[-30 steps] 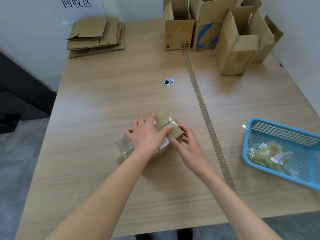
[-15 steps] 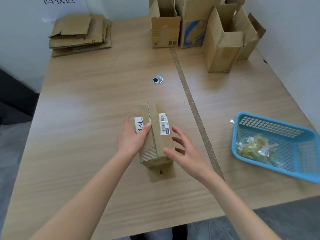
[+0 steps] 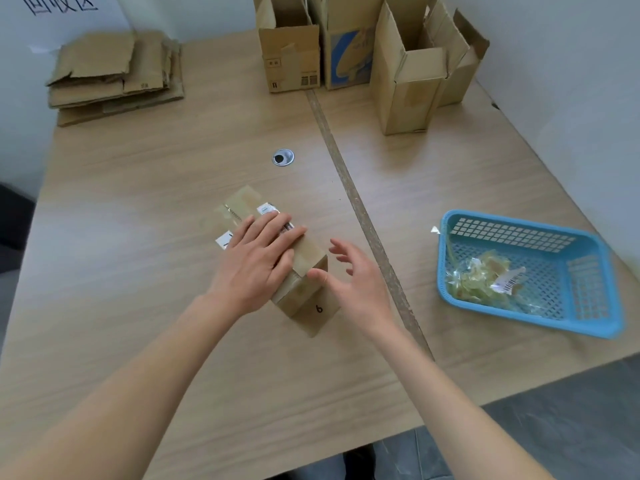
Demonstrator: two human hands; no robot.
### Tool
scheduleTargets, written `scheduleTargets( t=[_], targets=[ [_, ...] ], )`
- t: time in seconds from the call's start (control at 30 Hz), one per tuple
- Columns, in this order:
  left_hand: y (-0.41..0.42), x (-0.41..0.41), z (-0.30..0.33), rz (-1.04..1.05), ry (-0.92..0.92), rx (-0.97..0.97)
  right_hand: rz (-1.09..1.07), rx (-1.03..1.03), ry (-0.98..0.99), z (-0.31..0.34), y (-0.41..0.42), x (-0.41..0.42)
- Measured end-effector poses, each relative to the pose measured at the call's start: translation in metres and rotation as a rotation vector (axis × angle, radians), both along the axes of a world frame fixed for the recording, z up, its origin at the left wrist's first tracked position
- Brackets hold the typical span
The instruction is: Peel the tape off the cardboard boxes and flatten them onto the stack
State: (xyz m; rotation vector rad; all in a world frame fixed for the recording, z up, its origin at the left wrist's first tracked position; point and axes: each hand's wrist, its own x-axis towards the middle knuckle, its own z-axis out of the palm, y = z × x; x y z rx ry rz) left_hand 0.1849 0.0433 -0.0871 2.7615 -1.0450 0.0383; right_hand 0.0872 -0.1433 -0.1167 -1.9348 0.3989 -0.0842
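At upper left of the frame the stack of flattened cardboard (image 3: 114,76) lies on the tabletop (image 3: 156,188), well apart from the work; at centre the left hand (image 3: 258,263), its grip flat with fingers straight, presses on the small box (image 3: 304,292); the box's long axis runs from upper left to lower right; just right, the right hand (image 3: 356,275) hovers with its grip wide, thumb at the box's near taped corner, so it looks the nearer one to start the peel.

Bare table (image 3: 156,209) left toward flattened stack (image 3: 114,76), upright boxes (image 3: 405,74) far right, basket (image 3: 530,271) right
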Motion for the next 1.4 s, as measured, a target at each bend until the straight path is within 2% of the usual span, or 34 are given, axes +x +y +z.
scheduleTargets(
  t=[0.07,0.13,0.23,0.43,0.6,1.0,1.17,1.23,1.4],
  targets=[
    [-0.012,-0.005,-0.004,0.099,-0.021,-0.049,-0.109,0.059,-0.079,-0.011,0.013,-0.015],
    [-0.024,-0.009,-0.004,0.181,-0.024,-0.069,-0.105,0.108,-0.106,-0.022,0.024,-0.027],
    [-0.036,-0.018,-0.004,0.278,-0.054,-0.069,-0.101,0.285,-0.102,-0.031,0.030,-0.031],
    [-0.040,-0.019,-0.006,0.317,-0.087,-0.086,-0.117,0.499,-0.033,-0.019,0.012,-0.018],
    [-0.040,-0.020,-0.005,0.319,-0.092,-0.096,-0.099,0.504,0.009,-0.027,0.017,-0.024],
    [-0.042,-0.020,-0.007,0.329,-0.110,-0.104,-0.206,0.546,0.037,-0.025,0.011,-0.003],
    [-0.041,-0.019,-0.006,0.320,-0.115,-0.106,-0.146,0.329,0.085,-0.024,0.016,0.001],
    [-0.042,-0.019,-0.005,0.317,-0.109,-0.095,-0.123,0.302,0.107,-0.020,0.017,-0.004],
    [-0.041,-0.019,-0.005,0.315,-0.105,-0.094,-0.176,0.549,0.021,0.006,-0.007,-0.019]
  ],
)
